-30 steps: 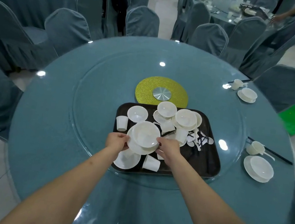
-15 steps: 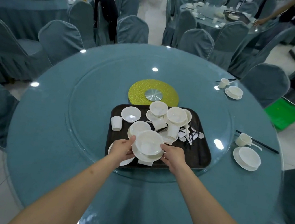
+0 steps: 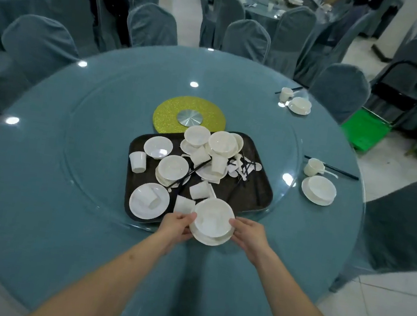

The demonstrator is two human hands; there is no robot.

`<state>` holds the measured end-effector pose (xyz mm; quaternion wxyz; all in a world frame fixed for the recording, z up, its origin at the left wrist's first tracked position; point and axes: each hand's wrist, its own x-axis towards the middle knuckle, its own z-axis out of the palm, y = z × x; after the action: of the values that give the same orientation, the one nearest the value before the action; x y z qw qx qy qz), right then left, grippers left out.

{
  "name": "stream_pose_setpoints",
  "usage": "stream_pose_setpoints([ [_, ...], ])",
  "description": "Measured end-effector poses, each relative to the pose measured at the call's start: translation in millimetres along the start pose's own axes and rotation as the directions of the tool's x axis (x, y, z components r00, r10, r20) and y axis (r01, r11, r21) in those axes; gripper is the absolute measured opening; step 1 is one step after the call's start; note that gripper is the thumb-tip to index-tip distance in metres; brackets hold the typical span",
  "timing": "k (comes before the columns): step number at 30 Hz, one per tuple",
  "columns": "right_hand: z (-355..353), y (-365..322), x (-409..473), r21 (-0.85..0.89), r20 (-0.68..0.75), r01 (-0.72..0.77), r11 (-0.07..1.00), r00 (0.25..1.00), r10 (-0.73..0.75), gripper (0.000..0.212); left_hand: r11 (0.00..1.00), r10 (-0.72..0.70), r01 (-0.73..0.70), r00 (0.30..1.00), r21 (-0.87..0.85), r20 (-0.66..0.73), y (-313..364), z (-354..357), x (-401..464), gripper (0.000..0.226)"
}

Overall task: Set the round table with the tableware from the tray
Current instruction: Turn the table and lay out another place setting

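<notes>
A bowl (image 3: 212,218) stacked on a plate (image 3: 211,234) has been lifted off the dark tray (image 3: 256,194) and drawn toward the near edge of the round table (image 3: 65,218); a second ago the pair was still held over the middle of the tray, and now it overhangs the tray's near rim and the edge of the glass turntable (image 3: 88,167). A third place setting is judged to be under way, since two settings are already laid well to the right of the fingers: a near setting (image 3: 318,190) and a far setting (image 3: 300,105), each with bowl on plate, cup and chopsticks. The plate is gripped from both sides: the left hand (image 3: 175,224) has its fingers curled round the left rim with the thumb on top, and the right hand (image 3: 249,234) is curled likewise round the right rim, so neither hand is spread open. The held bowl looks empty, though glare blurs its inside. Just beyond the fingertips the tray still carries much: a plate with a tipped cup (image 3: 149,200) beyond the left fingers, a lying cup (image 3: 199,190) directly ahead, an upright cup (image 3: 137,162), further bowls and plates, and a tangle of spoons and chopsticks (image 3: 245,167) beyond the right fingers.
</notes>
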<state>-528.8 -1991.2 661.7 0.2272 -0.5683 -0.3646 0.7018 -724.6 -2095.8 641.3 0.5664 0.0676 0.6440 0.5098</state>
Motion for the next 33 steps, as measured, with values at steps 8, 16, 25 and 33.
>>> stream_pose_setpoints([
  [8, -48, 39, -1, 0.004, -0.035, -0.069, 0.998, 0.997, 0.069, 0.026, 0.994, -0.066, 0.066, 0.998, 0.086, -0.008, -45, 26, -4, 0.026],
  [16, -80, 67, 3, -0.046, -0.058, -0.133, 0.990, 0.990, 0.130, 0.024, 0.983, -0.076, 0.086, 0.995, 0.161, -0.066, -78, 47, -3, 0.027],
  [25, -106, 98, 22, -0.155, -0.096, -0.177, 0.972, 0.982, 0.163, 0.029, 0.964, -0.155, 0.183, 0.976, 0.195, -0.152, -116, 63, 4, 0.029],
  [33, -113, 114, 31, -0.228, -0.127, -0.159, 0.961, 0.983, 0.132, 0.018, 0.957, -0.165, 0.202, 0.969, 0.209, -0.182, -131, 67, 14, 0.025],
])
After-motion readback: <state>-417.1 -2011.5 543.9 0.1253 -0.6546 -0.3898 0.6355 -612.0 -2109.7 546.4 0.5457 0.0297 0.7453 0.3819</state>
